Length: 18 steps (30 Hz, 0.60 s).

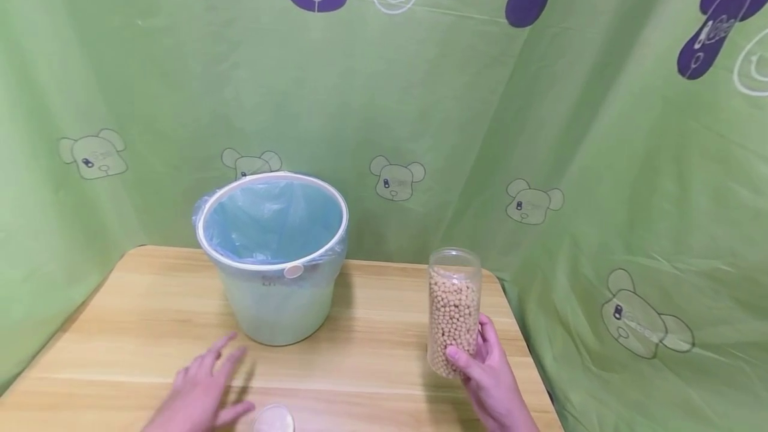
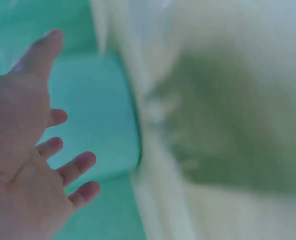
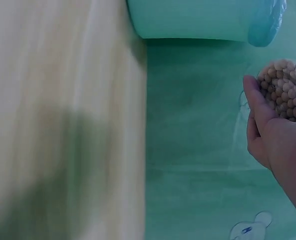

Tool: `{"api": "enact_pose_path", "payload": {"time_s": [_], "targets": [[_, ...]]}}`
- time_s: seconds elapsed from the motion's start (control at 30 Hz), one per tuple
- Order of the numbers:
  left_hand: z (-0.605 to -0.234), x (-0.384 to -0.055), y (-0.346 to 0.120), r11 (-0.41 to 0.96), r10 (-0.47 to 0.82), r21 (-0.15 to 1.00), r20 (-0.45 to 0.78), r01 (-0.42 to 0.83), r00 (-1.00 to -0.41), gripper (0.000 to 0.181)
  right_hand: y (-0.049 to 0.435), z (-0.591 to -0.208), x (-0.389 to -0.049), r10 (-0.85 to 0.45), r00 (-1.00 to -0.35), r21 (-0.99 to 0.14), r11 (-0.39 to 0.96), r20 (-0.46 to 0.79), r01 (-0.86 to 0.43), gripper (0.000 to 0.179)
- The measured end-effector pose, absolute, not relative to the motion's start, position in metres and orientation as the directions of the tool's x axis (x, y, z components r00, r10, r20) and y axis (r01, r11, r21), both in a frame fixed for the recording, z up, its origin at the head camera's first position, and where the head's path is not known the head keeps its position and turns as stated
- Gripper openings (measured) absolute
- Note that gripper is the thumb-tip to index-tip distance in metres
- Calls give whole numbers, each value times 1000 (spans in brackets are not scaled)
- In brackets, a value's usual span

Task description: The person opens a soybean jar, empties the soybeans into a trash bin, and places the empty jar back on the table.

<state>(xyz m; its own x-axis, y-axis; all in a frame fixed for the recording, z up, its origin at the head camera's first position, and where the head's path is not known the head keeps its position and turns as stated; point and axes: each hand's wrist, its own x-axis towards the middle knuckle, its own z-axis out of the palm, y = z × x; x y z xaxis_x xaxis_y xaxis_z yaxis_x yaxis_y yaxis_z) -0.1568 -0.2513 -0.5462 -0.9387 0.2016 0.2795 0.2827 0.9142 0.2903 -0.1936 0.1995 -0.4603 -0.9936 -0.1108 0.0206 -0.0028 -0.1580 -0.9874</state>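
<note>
A clear tall jar of tan beans (image 1: 453,312) stands upright and without a lid near the right edge of the wooden table (image 1: 372,352). My right hand (image 1: 489,372) grips its lower part; the right wrist view shows the fingers curled round the bean jar (image 3: 286,89). My left hand (image 1: 204,389) hovers open over the table's front, fingers spread, in front of the pale green bin (image 1: 273,255) lined with a blue bag. A small whitish lid (image 1: 273,419) lies just right of that hand. In the blurred left wrist view the open left hand (image 2: 35,150) holds nothing.
Green cloth printed with bears (image 1: 540,119) hangs behind and to the right of the table. The table's right edge (image 1: 528,352) runs close to the jar. The bin's bottom (image 3: 197,20) shows in the right wrist view.
</note>
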Motion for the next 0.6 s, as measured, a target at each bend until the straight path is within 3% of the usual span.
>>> {"api": "enact_pose_path", "payload": {"time_s": [0.23,0.6], "targets": [[-467,-187,-315,849,85,479,296,225,-952,91,184,-431,-215,-147,-986,-984,-172,75,-49,66],[-380,-229,-343,788,94,547,346,282,-933,84,127,-387,-244,-195,-972,-967,-242,128,-78,70]]}}
